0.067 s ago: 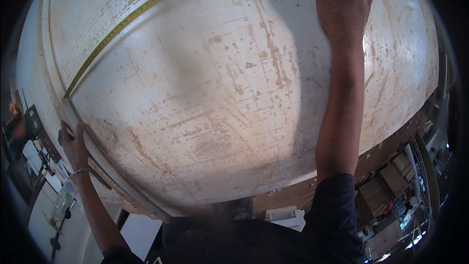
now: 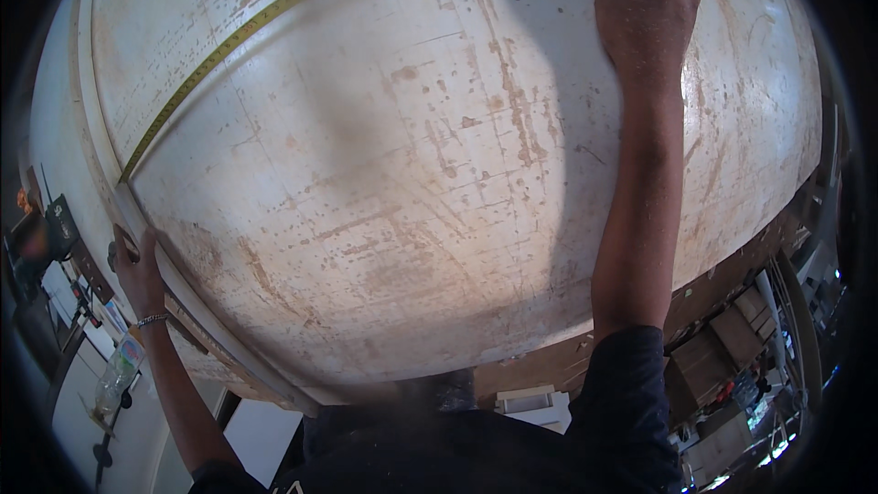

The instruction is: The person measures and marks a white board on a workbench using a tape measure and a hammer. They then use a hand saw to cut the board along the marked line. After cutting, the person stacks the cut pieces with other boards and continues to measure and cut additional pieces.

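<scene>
A yellow tape measure runs in an arc from a long pale rail on the left up out of view at the top. It lies over a large, scuffed white board with a dark slot near the top. My left hand is closed around the rail's outer edge, just below the tape's lower end. My right hand reaches to the top edge on the right with curled fingers; its fingertips and whatever they hold are cut off or hidden.
A dark tool, a crumpled clear plastic bag and other items lie at the far left, below the board. Brown wooden boxes, offcuts and long strips are piled at the lower right. A small white item sits beyond the near edge.
My right hand has shifted very slightly to the right. The rest looks the same.
</scene>
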`<action>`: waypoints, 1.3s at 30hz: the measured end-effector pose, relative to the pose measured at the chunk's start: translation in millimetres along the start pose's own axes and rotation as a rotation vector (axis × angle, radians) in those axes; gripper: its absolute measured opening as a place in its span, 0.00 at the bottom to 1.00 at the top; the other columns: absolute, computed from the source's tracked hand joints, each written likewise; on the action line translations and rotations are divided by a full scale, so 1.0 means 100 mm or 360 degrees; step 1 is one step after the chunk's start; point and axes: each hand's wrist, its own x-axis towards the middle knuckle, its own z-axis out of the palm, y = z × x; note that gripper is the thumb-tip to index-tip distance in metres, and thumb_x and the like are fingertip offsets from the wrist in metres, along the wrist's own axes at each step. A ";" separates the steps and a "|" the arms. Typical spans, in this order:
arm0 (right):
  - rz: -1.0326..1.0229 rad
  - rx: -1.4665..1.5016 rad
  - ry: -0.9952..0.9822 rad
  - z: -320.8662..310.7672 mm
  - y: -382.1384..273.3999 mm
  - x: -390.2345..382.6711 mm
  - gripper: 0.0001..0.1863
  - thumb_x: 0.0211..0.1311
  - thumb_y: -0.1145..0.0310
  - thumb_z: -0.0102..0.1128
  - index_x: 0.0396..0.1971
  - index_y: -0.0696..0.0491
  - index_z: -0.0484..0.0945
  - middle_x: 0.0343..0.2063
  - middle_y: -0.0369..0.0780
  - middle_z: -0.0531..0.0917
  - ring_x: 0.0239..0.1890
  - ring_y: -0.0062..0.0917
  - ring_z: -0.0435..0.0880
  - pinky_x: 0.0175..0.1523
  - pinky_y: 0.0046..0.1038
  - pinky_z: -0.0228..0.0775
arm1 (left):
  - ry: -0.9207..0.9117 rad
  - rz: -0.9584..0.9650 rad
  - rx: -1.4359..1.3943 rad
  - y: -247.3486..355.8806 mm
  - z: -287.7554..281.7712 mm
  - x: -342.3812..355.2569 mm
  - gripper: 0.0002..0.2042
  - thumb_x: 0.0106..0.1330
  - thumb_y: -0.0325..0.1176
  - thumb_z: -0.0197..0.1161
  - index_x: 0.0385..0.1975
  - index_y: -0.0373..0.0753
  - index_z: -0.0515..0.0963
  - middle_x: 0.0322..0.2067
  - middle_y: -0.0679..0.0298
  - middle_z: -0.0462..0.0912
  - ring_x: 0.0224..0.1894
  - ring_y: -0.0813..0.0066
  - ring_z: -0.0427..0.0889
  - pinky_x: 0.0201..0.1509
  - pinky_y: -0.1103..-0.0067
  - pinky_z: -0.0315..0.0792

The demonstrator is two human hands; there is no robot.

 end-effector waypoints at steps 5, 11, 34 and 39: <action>-0.0001 0.0046 -0.0022 -0.02 0.02 0.01 0.06 0.59 0.72 0.67 0.36 0.53 0.87 0.44 0.43 0.82 0.51 0.40 0.78 0.56 0.38 0.70 | -0.0050 -0.0135 -0.0117 0.13 -0.04 -0.02 0.39 0.65 0.51 0.66 0.69 0.29 0.65 0.32 0.61 0.66 0.37 0.66 0.65 0.44 0.71 0.66; -0.0017 0.0020 -0.0032 -0.02 0.02 0.01 0.06 0.58 0.73 0.67 0.35 0.53 0.87 0.43 0.43 0.82 0.50 0.40 0.78 0.56 0.37 0.70 | -0.0076 -0.0152 -0.0070 0.20 -0.08 -0.03 0.38 0.65 0.50 0.66 0.69 0.29 0.65 0.34 0.60 0.69 0.37 0.67 0.67 0.45 0.72 0.67; -0.0022 -0.0003 -0.0057 0.00 -0.05 0.04 0.06 0.56 0.77 0.66 0.34 0.54 0.86 0.43 0.43 0.81 0.51 0.39 0.78 0.55 0.36 0.71 | -0.0064 -0.0263 -0.0130 0.20 -0.03 -0.04 0.39 0.64 0.54 0.66 0.70 0.34 0.66 0.55 0.40 0.72 0.59 0.49 0.73 0.65 0.66 0.65; 0.0058 0.0042 -0.0067 -0.02 -0.16 0.05 0.06 0.56 0.77 0.66 0.34 0.55 0.86 0.44 0.43 0.81 0.51 0.37 0.78 0.55 0.36 0.71 | -0.0016 -0.0238 -0.0140 0.26 -0.03 -0.06 0.40 0.64 0.56 0.65 0.69 0.32 0.66 0.58 0.35 0.70 0.62 0.45 0.72 0.68 0.64 0.63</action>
